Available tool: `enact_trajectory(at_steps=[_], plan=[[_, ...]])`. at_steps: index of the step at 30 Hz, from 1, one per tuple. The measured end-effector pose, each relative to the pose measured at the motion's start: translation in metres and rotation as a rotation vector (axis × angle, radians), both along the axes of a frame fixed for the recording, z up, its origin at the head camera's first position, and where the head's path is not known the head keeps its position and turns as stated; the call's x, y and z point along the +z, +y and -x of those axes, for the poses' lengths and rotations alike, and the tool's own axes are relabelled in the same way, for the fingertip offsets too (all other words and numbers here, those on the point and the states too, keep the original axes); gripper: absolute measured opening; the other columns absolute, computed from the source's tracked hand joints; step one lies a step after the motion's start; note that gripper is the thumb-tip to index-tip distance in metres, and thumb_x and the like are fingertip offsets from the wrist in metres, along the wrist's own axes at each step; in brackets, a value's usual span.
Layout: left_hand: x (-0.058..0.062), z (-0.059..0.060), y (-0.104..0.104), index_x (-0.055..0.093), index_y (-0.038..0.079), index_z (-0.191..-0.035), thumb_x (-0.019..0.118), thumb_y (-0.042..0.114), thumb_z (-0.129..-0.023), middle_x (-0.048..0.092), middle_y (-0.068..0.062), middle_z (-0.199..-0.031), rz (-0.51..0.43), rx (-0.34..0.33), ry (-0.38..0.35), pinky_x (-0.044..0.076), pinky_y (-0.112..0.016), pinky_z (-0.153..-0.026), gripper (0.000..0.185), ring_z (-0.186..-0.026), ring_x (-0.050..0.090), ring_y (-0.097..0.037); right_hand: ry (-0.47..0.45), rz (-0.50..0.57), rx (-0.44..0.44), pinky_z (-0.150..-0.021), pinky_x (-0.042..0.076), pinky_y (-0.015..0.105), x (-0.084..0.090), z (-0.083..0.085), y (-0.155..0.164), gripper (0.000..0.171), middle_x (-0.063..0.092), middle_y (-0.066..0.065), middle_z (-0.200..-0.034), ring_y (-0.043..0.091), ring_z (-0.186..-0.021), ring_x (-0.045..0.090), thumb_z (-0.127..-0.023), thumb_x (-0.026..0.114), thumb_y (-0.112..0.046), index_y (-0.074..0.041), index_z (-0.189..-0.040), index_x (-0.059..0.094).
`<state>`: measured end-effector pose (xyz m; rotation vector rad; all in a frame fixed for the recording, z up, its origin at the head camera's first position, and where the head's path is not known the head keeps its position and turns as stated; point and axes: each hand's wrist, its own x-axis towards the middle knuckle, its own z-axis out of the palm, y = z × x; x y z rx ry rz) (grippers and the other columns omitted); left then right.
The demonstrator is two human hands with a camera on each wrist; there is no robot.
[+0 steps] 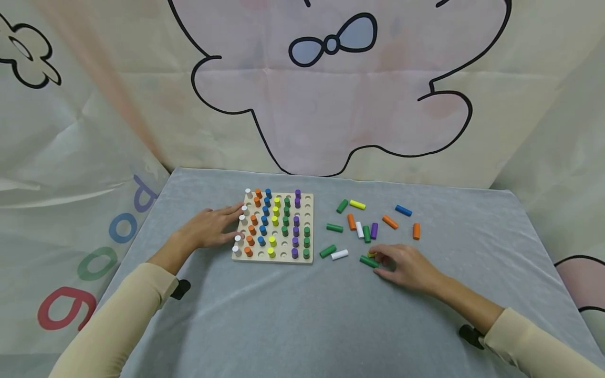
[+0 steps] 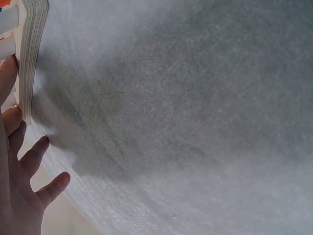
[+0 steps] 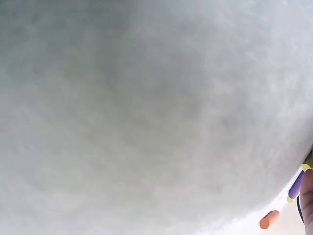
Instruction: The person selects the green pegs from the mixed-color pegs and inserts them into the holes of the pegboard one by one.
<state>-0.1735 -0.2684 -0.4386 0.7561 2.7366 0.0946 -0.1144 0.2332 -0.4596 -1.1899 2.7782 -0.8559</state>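
Pegboard (image 1: 279,233), layered edge (image 2: 32,49), only in left wrist view

Soft shadows, blurry right wrist view

Head view: from above the near side of the table (image 1: 264,325), facing forward and downward to its far edge. Wrist views: close, facing the tabletop cloth (image 2: 195,98). Head and left-wrist views share the left edge of the pegboard (image 1: 279,259).

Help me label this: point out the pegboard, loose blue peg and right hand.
Pegboard (image 1: 283,260), head view: bare near edge.
Loose blue peg (image 1: 404,210), head view: its side.
Right hand (image 1: 405,266), head view: its back.
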Motion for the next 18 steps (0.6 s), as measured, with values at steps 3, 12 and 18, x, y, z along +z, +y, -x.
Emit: enact_trajectory(at_steps=[3,12,18], plan=[[-0.001,0.0,-0.001,0.033,0.005,-0.155,0.05,0.049,-0.1,0.025,-0.013,-0.163,0.001,0.001,0.001,0.037,-0.066,-0.102,0.072,-0.136,0.046,-0.037,-0.002,-0.016,-0.002,-0.067,0.054,0.024,0.004,0.002,-0.003,0.042,0.07,-0.005,-0.091,0.005,-0.076,0.062,-0.077,0.086,-0.013,-0.006,-0.115,0.069],[0.0,-0.001,0.0,0.032,0.005,-0.156,0.051,0.048,-0.1,0.024,-0.012,-0.163,-0.005,-0.004,0.003,0.038,-0.064,-0.102,0.073,-0.136,0.046,-0.037,-0.052,0.013,-0.023,-0.065,0.054,0.026,0.016,0.011,-0.011,0.043,0.071,-0.003,-0.091,0.009,-0.076,0.061,-0.078,0.085,-0.008,-0.004,-0.117,0.068],[0.001,-0.001,0.0,0.031,0.006,-0.156,0.051,0.048,-0.1,0.024,-0.012,-0.163,-0.003,0.003,-0.002,0.038,-0.065,-0.102,0.073,-0.137,0.045,-0.036,-0.01,0.045,0.006,-0.062,0.053,0.025,0.02,0.018,-0.02,0.044,0.071,-0.003,-0.089,0.009,-0.075,0.061,-0.076,0.085,-0.006,-0.003,-0.116,0.068]])
